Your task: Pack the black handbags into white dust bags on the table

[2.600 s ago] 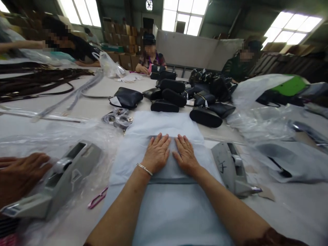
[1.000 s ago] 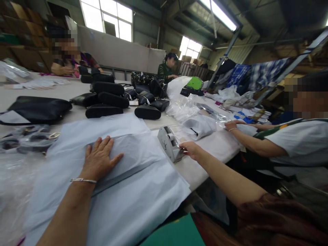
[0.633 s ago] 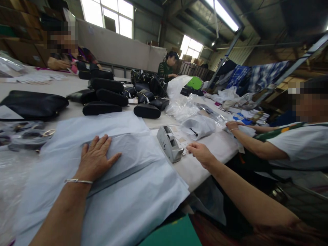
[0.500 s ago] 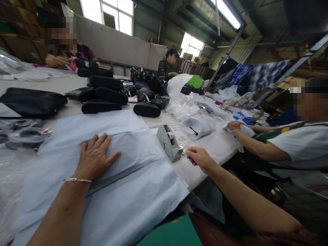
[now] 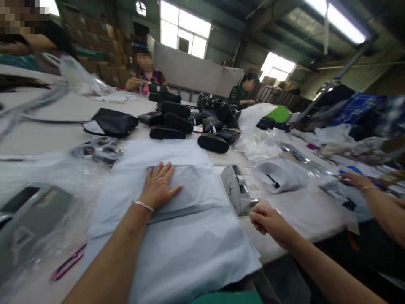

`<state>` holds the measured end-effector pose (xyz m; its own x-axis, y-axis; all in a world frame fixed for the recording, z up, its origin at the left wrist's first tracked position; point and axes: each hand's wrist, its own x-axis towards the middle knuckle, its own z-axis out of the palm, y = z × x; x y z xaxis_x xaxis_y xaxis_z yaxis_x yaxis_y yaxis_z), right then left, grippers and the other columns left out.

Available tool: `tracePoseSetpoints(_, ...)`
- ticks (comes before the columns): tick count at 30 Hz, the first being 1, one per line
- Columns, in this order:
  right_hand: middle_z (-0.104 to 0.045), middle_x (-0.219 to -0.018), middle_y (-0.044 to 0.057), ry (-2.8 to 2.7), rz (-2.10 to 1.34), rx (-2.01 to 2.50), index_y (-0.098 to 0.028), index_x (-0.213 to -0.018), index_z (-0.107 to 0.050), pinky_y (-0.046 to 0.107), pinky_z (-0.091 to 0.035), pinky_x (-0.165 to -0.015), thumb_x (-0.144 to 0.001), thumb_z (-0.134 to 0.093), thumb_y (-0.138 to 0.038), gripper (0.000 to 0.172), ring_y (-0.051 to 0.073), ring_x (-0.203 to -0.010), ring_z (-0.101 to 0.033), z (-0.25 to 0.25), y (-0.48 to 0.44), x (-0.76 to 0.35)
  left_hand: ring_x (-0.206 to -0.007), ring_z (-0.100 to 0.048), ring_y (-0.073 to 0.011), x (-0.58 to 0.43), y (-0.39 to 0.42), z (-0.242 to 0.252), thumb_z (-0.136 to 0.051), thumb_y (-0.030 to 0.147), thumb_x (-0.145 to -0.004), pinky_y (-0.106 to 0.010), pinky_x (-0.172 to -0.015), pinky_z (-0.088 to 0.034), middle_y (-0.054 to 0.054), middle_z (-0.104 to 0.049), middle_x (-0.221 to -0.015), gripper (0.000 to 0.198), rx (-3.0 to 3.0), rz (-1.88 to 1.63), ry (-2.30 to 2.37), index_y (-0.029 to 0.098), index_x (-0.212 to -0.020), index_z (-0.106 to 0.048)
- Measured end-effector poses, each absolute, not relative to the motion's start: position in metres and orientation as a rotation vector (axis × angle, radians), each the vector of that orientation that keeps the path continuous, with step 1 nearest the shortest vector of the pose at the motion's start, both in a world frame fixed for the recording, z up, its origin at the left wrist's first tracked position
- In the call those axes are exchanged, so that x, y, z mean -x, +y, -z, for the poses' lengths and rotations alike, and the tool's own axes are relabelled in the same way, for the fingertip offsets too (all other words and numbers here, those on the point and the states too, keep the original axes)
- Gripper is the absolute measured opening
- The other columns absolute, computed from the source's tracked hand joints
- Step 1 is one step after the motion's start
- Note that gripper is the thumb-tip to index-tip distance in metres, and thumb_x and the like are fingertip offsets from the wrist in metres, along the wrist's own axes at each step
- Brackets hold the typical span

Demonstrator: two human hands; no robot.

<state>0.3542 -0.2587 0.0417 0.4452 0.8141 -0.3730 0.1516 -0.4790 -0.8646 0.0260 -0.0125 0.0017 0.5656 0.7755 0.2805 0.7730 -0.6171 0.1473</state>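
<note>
My left hand (image 5: 160, 185) lies flat with its fingers spread. It presses on a sheet of pale tissue paper (image 5: 190, 249), which is folded over a flat grey shape showing through as a dark band. On the right, my right hand (image 5: 268, 221) is closed in a pinch just off the front end of a grey tape dispenser (image 5: 232, 190). A shiny bit of clear tape (image 5: 253, 202) shows between the dispenser's tip and my fingers. The dispenser stands on the table beside the paper's right edge.
Black bags (image 5: 177, 122) are heaped beyond the paper, and another black bag (image 5: 114, 123) lies to their left. A second tape dispenser (image 5: 31, 223) and pink snips (image 5: 68, 261) are at left. Wrapped items (image 5: 280, 175) lie at right, near a co-worker's hand (image 5: 357, 179).
The view has swung left, bringing the second dispenser and the snips into sight. My left hand stays flat on the paper. My right hand remains pinched close to the dispenser's tip.
</note>
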Motion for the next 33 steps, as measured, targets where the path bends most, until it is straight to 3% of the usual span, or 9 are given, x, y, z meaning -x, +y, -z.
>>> tracePoseSetpoints(2, -0.075, -0.091, 0.007, -0.854, -1.243, 1.662, -0.019, -0.094, -0.07, 0.02, -0.037, -0.041, -0.07, -0.079, -0.038, 0.032, 0.012, -0.054, -0.062, -0.06, -0.235, -0.331, -0.154, -0.023, -0.0356, -0.025, -0.014, -0.004, -0.05, 0.066, -0.092, -0.059, -0.123, -0.02, -0.01, -0.033, -0.165, 0.08, -2.752, -0.518, 1.381, 0.018, -0.156, -0.041)
tracePoseSetpoints(5, -0.073, -0.119, 0.013, -0.91, -1.528, 1.423, -0.025, -0.127, -0.062, 0.02, -0.035, -0.039, -0.068, -0.079, -0.03, 0.061, 0.015, -0.058, -0.069, -0.08, -0.182, -0.282, -0.154, -0.023, -0.0351, -0.024, -0.016, -0.005, -0.052, 0.066, -0.091, -0.059, -0.123, -0.02, -0.01, -0.032, -0.165, 0.081, -2.726, -0.536, 1.382, 0.018, -0.155, -0.041)
tracePoseSetpoints(7, -0.076, -0.111, 0.011, -0.93, -1.658, 1.339, -0.027, -0.138, -0.054, 0.02, -0.033, -0.038, -0.068, -0.076, -0.023, 0.073, 0.014, -0.051, -0.066, -0.084, -0.145, -0.253, -0.154, -0.023, -0.0352, -0.023, -0.018, -0.004, -0.054, 0.066, -0.09, -0.06, -0.123, -0.021, -0.01, -0.032, -0.165, 0.082, -2.717, -0.552, 1.369, 0.018, -0.156, -0.041)
tracePoseSetpoints(11, -0.074, -0.073, -0.001, -0.922, -1.774, 1.283, -0.026, -0.145, -0.044, 0.018, -0.027, -0.035, -0.069, -0.068, -0.017, 0.081, 0.008, -0.035, -0.048, -0.074, -0.088, -0.225, -0.154, -0.024, -0.0354, -0.022, -0.019, -0.002, -0.055, 0.067, -0.089, -0.061, -0.123, -0.022, -0.01, -0.033, -0.165, 0.084, -2.705, -0.598, 1.351, 0.017, -0.155, -0.042)
tracePoseSetpoints(17, -0.064, -0.062, -0.007, -0.908, -1.819, 1.29, -0.026, -0.141, -0.043, 0.015, -0.019, -0.035, -0.068, -0.061, -0.017, 0.076, 0.004, -0.033, -0.031, -0.055, -0.051, -0.228, -0.153, -0.026, -0.0359, -0.022, -0.018, 0.0, -0.058, 0.066, -0.088, -0.061, -0.123, -0.021, -0.01, -0.036, -0.164, 0.08, -2.701, -0.643, 1.34, 0.019, -0.153, -0.045)
tracePoseSetpoints(27, -0.063, -0.061, -0.006, -1.043, -1.695, 1.371, -0.024, -0.142, -0.044, 0.016, -0.024, -0.034, -0.066, -0.061, -0.018, 0.078, 0.007, -0.035, -0.042, -0.036, -0.035, -0.234, -0.154, -0.023, -0.0379, -0.022, -0.017, 0.005, -0.06, 0.065, -0.088, -0.063, -0.121, -0.021, -0.011, -0.035, -0.165, 0.083, -2.734, -0.67, 1.317, 0.028, -0.158, -0.036)
tracePoseSetpoints(33, -0.063, -0.059, -0.008, -1.108, -1.654, 1.412, -0.025, -0.145, -0.043, 0.016, -0.024, -0.035, -0.065, -0.06, -0.021, 0.082, 0.007, -0.034, -0.041, -0.034, -0.033, -0.234, -0.153, -0.022, -0.0411, -0.022, -0.019, 0.003, -0.058, 0.065, -0.09, -0.067, -0.118, -0.02, -0.012, -0.033, -0.165, 0.069, -2.787, -0.636, 1.3, 0.039, -0.153, -0.043)
